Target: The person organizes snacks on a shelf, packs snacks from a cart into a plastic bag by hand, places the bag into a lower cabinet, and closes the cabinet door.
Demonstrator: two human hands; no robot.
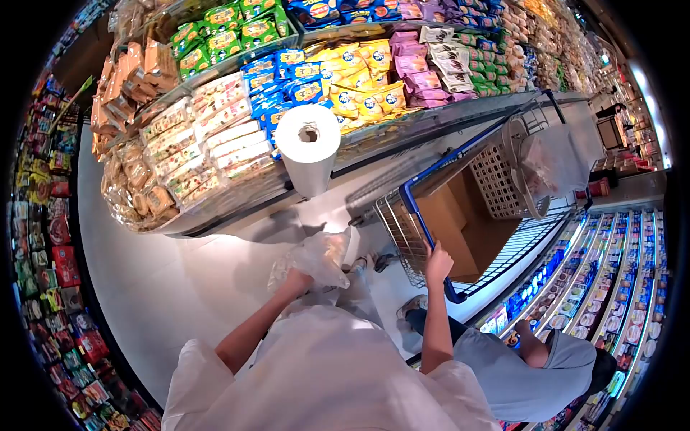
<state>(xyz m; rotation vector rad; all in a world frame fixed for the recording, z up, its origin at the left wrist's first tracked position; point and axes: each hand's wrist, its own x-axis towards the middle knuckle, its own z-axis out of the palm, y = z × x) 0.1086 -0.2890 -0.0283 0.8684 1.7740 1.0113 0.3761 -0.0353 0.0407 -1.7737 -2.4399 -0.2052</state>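
My left hand (299,279) holds a clear plastic bag (322,257) low in front of my body, with something pale orange inside that I cannot make out. Part of that hand is covered by the bag's film. To the right, the fingers of my right hand (439,264) are wrapped round the blue handle (419,219) of a shopping cart (496,281). In the cart lie an open cardboard box (447,215) and a grey perforated basket (497,179). Another translucent bag (540,161) hangs at the cart's far end.
A roll of white plastic bags (307,147) stands at the edge of a long snack display (244,190) piled with packaged goods. At right, a person in a grey shirt (514,373) bends beside a lit chilled shelf (604,287). Stocked shelves (61,266) run along the left.
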